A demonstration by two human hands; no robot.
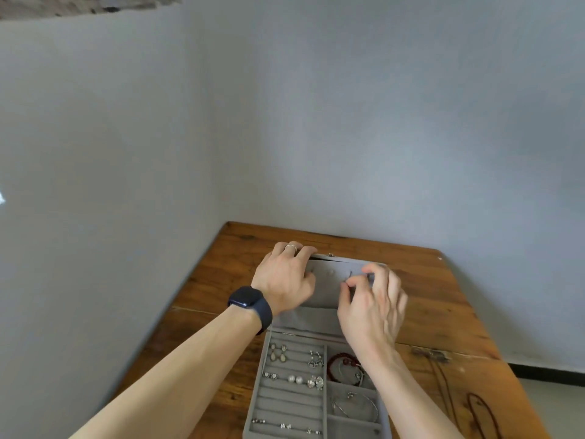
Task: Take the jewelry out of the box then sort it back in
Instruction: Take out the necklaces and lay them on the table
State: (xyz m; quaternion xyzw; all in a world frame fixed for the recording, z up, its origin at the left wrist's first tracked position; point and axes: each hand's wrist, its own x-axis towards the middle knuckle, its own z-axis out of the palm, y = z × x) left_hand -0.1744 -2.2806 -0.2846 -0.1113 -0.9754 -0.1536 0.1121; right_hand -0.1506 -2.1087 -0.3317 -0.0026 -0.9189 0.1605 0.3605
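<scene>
Open jewelry box placed on a table at the lower centre of the frame.

The table was set into a corner between two walls. The lid was raised at the box's upper end, with the left hand curled over its upper left edge and the right hand held against its right part. Earrings were lined up in the left column of the tray; bracelets were laid in the right compartments. A necklace was laid on the table to the right of the box.
</scene>
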